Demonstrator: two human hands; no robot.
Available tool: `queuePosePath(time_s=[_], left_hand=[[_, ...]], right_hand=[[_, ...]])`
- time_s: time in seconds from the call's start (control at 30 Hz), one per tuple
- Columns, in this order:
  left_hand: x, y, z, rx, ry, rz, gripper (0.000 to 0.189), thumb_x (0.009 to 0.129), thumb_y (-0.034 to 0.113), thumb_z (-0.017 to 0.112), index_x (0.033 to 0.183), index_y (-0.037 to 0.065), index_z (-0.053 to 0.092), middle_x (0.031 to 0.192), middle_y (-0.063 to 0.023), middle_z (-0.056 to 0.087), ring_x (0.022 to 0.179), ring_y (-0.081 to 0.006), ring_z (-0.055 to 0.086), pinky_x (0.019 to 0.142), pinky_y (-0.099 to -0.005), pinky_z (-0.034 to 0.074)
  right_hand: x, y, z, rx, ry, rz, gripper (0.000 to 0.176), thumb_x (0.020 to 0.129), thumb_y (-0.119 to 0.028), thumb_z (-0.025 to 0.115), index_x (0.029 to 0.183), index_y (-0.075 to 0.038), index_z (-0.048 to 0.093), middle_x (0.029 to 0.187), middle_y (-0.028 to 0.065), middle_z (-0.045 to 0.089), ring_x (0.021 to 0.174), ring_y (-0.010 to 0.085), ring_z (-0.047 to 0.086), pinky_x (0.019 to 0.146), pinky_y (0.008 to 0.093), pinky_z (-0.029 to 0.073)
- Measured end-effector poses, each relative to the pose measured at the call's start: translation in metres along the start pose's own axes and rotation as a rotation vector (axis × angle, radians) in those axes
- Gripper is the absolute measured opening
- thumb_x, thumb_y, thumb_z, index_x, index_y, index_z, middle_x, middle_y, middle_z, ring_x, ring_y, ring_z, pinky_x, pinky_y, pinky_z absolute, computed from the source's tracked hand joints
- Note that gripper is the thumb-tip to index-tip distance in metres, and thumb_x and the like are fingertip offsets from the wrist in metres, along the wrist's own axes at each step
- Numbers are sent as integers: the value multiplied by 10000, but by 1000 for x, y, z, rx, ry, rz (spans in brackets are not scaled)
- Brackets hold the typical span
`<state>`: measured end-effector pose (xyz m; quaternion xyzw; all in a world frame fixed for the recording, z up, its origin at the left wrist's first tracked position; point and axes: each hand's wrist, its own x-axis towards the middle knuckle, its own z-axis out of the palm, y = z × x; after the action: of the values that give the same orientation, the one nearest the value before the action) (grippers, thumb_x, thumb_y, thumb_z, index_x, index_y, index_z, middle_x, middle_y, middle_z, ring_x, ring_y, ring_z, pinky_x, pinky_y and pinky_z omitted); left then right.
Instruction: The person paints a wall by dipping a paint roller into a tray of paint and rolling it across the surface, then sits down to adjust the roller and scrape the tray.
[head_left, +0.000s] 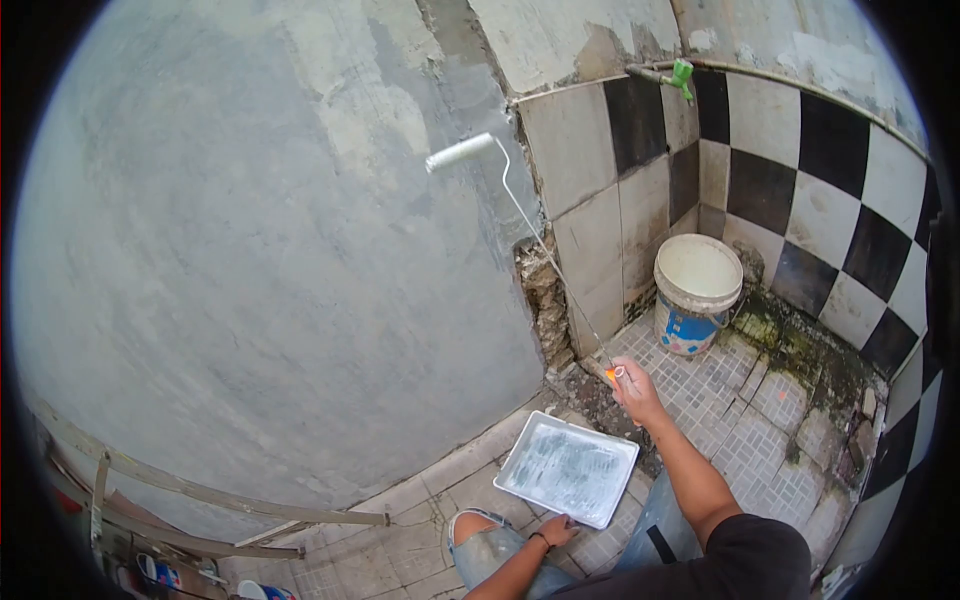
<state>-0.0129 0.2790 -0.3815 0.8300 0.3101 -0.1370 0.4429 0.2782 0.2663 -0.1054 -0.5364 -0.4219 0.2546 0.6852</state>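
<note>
My right hand (634, 390) is closed round the handle of a paint roller (462, 151). Its long thin frame reaches up and left, and the white roller cover lies against the grey wall (300, 250), near the tiled corner. A white-rimmed paint tray (568, 468) with streaks of pale paint sits on the floor between the wall and my knees. Low in the view, my left hand (558, 530) is at the tray's near edge, its fingers curled. Whether it grips the tray or only rests beside it, I cannot make out.
A white and blue bucket (699, 290) stands in the corner below black and white tiles (790, 200). Above it, a green tap (682, 78) juts from a pipe. Wooden bars (220, 497) lean at the lower left, near paint containers (160, 572). Broken, mossy floor (770, 340) lies to the right.
</note>
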Motion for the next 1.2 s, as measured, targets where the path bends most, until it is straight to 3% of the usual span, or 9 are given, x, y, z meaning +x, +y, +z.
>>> queuePosePath(time_s=[0.07,0.13,0.23,0.5,0.63,0.77,0.87,1.03,1.2], left_hand=[[-3,-1,1,7,27,40,466,801,388,669,1010,-24,608,916,-202,660,861,-311,635,769,-390,494],[-4,-1,2,23,31,42,464,802,386,670,1010,-25,607,913,-202,660,852,-309,635,765,-390,495],[-4,-1,2,11,35,32,460,804,383,670,1007,-25,606,905,-201,661,838,-307,636,759,-389,497],[-6,12,-4,11,5,14,499,766,401,674,1015,-26,610,957,-210,662,905,-330,638,790,-393,499],[-3,12,-3,17,-10,7,476,783,392,666,1013,-22,615,952,-203,664,896,-322,639,792,-386,499],[-2,8,0,24,21,47,476,798,397,655,1018,-24,620,957,-204,666,911,-324,640,801,-381,499],[-7,12,-2,32,13,28,469,801,398,653,1013,-19,621,951,-201,665,908,-326,640,801,-381,499],[1,4,0,33,-32,5,463,784,404,662,1013,4,619,945,-186,665,896,-315,636,791,-384,495],[9,0,5,1,-16,-3,457,770,411,665,1015,29,616,934,-175,666,890,-310,633,781,-387,493]], right_hand=[[-3,26,-8,-15,-5,51,293,999,-339,460,1047,-65,552,655,-30,448,511,54,393,468,222,330],[-3,50,-14,-274,41,33,266,979,-294,493,1052,-48,565,740,45,576,632,146,532,596,308,441],[-2,52,-13,-321,33,64,265,967,-292,503,1038,-43,560,774,102,612,697,225,588,662,361,461],[59,-40,39,-434,43,-126,236,966,-282,489,1029,-57,523,760,202,582,723,371,593,660,417,451],[63,-37,42,-473,14,-140,230,969,-279,479,1051,-65,495,801,233,594,785,442,583,688,449,452],[30,33,25,-484,-6,-79,234,970,-276,473,1064,-63,483,816,245,594,807,459,581,696,459,454],[24,48,9,-533,-9,-130,236,968,-275,472,1070,-63,476,813,253,590,796,459,585,687,457,459],[68,-20,0,-611,-14,-169,225,968,-265,473,1041,-52,473,777,235,576,761,429,582,672,439,450],[102,-103,36,-523,-30,-214,246,968,-279,485,1021,-39,474,753,226,565,720,411,564,654,435,442]])
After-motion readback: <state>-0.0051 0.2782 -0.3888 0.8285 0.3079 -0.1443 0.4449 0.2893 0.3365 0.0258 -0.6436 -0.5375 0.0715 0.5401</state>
